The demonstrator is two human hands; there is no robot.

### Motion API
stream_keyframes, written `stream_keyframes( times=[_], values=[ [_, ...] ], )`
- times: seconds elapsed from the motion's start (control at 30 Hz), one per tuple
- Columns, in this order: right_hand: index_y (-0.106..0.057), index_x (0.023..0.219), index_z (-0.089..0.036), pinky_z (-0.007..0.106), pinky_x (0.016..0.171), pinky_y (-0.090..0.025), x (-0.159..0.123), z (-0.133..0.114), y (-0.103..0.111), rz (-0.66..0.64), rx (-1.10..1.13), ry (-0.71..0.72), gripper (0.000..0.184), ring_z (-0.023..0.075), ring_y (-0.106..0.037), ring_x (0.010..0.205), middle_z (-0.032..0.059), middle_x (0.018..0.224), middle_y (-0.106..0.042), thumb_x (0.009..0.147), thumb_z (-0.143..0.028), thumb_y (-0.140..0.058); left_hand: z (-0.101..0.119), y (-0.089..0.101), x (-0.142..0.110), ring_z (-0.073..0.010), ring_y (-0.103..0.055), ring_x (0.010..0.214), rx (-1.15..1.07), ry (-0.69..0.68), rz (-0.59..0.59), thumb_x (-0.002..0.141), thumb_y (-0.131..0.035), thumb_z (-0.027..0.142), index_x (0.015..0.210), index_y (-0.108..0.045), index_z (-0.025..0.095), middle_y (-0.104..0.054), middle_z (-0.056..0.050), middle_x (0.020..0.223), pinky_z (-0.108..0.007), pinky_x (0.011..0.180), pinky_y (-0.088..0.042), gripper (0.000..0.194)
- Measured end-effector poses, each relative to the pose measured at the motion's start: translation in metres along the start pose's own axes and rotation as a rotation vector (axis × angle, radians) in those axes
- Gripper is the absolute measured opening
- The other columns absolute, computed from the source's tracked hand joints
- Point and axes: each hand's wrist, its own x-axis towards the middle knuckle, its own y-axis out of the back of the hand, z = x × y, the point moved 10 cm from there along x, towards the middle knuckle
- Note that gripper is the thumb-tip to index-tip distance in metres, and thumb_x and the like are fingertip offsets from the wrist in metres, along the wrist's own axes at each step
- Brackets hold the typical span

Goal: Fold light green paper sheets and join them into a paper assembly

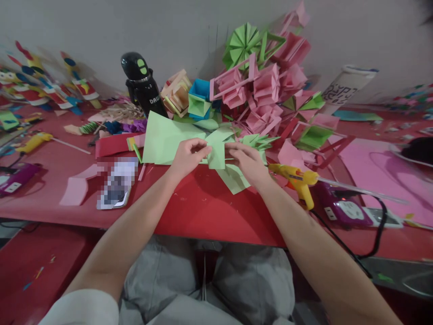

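Green paper (216, 155) looks light, easily creased, best held by its edges; left fingers (193, 143) pinch one side, right fingers (237, 150) part slightly opposite, their hold unclear.

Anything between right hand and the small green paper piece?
Nothing visible. The right hand is right at the edge of the small green paper piece; touching or not is unclear. The left hand pinches the opposite edge. The yellow glue gun lies beyond the right wrist, not between.

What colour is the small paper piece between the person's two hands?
The paper piece is light green, best seen in the head view.
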Motion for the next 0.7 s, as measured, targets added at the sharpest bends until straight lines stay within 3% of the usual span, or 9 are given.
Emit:
stream_keyframes(
  times=[0.3, 0.7],
  values=[
    [-0.068, 0.079, -0.022, 0.031, 0.065, -0.054, -0.003, -0.013, 0.01, 0.133, -0.124, 0.11, 0.04, 0.0133, -0.056, 0.065, -0.0005, 0.069, -0.062, 0.071, -0.058, -0.081, 0.009, -0.012, -0.005, -0.012, -0.057, 0.066, -0.012, -0.052, -0.092, 0.078, -0.076, 0.039, 0.077, -0.065, 0.016, -0.064, -0.002, 0.073, -0.026, 0.065, -0.05, 0.026],
    [-0.07, 0.082, -0.023, 0.032, 0.067, -0.054, 0.0, -0.008, 0.013, 0.123, -0.094, 0.101, 0.041, 0.0143, -0.056, 0.066, -0.0001, 0.07, -0.063, 0.069, -0.06, -0.082, 0.002, -0.014, -0.005, -0.0133, -0.06, 0.066, -0.06, 0.028, -0.135, 0.073, -0.081, 0.043, 0.079, -0.068, 0.016, -0.066, -0.003, 0.074, -0.026, 0.061, -0.05, 0.03]
  ],
)
